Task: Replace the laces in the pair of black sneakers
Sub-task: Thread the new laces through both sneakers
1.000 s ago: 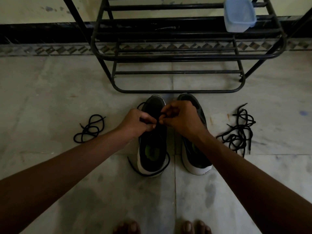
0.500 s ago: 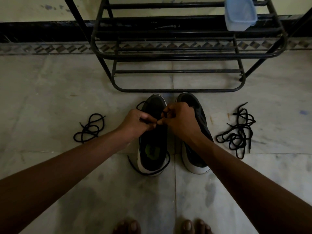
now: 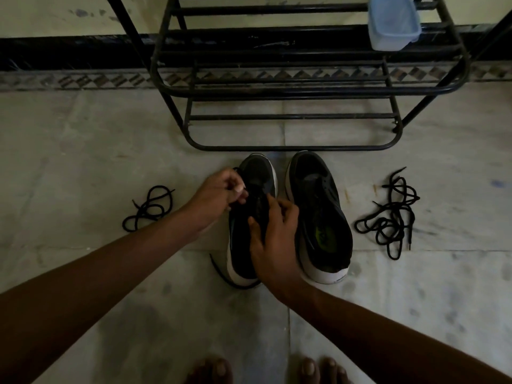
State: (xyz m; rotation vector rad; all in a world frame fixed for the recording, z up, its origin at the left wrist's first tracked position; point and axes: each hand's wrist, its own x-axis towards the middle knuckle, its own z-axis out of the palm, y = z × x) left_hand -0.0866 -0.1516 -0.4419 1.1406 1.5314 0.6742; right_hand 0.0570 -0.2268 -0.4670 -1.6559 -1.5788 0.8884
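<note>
Black metal shoe rack (image 3: 291, 147) by the wall. 2 black sneakers, white soles, side by side on floor tiles (image 3: 110, 162) before it. Right sneaker (image 3: 318, 212): eyelets bare, green insole showing. Right hand (image 3: 274, 242) grips left sneaker (image 3: 257, 173) over its opening. Left hand (image 3: 219, 195) pinches its black lace (image 3: 220, 273) near the eyelets. Lace tangle (image 3: 151, 207) left, bigger tangle (image 3: 390, 214) right.

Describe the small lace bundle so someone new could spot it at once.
Find the black rack against the wall; two sneakers stand on the floor before it. The small bundle lies on the floor left of the sneakers, beyond the left hand. It is a few loose loops, far smaller than the tangle on the right.
</note>
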